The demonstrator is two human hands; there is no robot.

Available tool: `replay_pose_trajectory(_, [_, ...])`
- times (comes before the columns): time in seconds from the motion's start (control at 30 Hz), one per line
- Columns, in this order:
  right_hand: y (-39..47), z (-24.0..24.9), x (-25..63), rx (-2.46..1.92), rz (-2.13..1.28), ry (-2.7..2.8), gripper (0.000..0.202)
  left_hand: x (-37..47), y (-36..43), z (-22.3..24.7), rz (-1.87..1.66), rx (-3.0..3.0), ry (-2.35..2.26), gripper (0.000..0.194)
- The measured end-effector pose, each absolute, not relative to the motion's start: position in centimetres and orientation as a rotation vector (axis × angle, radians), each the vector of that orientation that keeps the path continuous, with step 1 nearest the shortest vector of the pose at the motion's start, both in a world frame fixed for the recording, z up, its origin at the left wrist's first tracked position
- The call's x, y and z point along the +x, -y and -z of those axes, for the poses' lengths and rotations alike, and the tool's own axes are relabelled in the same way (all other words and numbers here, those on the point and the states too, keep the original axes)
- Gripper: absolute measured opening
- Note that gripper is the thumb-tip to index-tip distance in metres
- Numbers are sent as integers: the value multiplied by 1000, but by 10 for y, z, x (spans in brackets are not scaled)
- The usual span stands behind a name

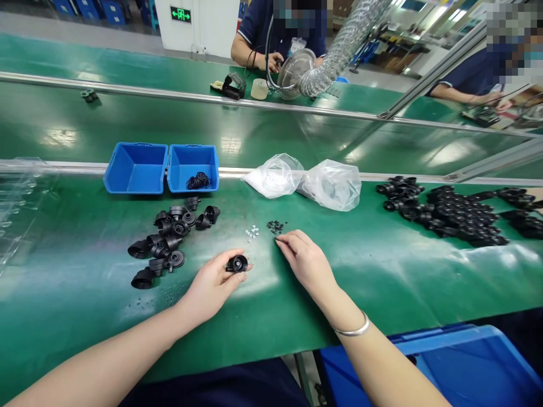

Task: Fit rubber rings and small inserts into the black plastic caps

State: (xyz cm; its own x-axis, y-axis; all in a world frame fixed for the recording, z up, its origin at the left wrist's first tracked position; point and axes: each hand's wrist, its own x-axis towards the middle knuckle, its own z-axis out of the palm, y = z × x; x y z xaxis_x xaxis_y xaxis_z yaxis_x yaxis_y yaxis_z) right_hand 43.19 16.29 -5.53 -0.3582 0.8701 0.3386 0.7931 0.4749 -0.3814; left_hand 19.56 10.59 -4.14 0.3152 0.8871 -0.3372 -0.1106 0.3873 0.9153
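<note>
My left hand (218,282) is closed round a round black plastic part (237,263), its hollow side facing up. My right hand (303,257) is pinched, with a tiny dark piece at its fingertips, beside a small pile of black rings (275,226). Just left of that pile lie several small white pieces (251,233). Further left, black plastic housings (163,240) are heaped loosely on the green table (237,333).
Two blue bins (136,169) stand behind, the right one (193,155) holding black rings. Clear plastic bags (333,183) lie at the back centre. Many black parts (458,212) are piled right. A blue crate (475,367) is below the edge. Another person (254,34) works opposite.
</note>
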Motion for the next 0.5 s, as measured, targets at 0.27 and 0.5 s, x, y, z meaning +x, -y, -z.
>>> replay_pose_trajectory(0.27, [-147,39,413,-1220,-540,2103,8,198,-105,49,-815,1011,-997,42])
replay_pose_trajectory(0.5, [-128,37,375,-956,-658,2141,12,198,-104,51,-815,1091,-1017,44])
